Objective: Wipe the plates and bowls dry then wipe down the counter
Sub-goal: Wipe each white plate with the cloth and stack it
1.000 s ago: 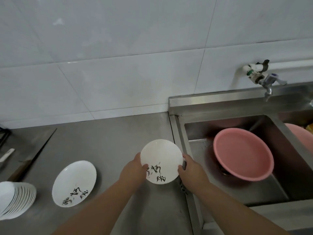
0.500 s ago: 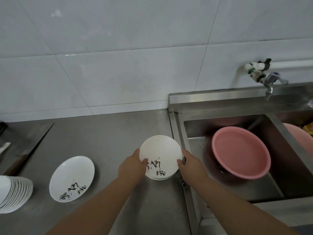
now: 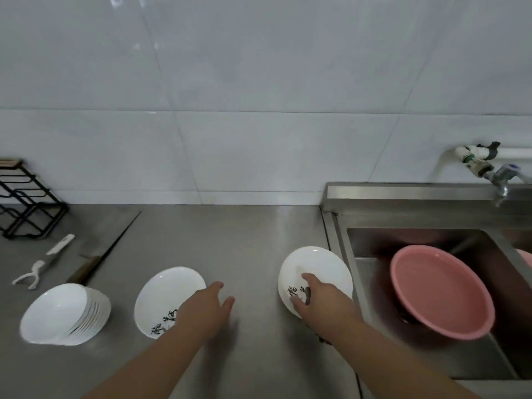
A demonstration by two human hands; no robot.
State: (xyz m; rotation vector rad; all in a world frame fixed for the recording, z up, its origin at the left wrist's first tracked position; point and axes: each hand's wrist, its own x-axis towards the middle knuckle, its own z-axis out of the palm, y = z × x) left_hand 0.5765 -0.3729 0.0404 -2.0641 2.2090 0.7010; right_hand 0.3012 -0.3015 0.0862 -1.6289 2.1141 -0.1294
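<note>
The plate by the sink lies at the worktop's right edge, its rim just beside the raised lip of the sink, and that is the likeliest trouble. A wet glazed plate held by one hand alone could slide in the grip, knock the steel lip and chip, or tip over into the sink towards the pink basin. No drying cloth is plainly visible. A dark scrap shows between the fingers and under the wrist, but I cannot tell what it is, and wiping without a proper cloth would leave the plate damp. At the worktop's left end a long knife lies close behind the stack of bowls, so a careless reach there risks a cut or a toppled stack. The right hand reaches forward with bent fingers over the plate's near face and appears to grip its near rim. The left hand is open, fingers straight and slightly spread, held low over bare worktop just right of the middle plate and holding nothing.
</note>
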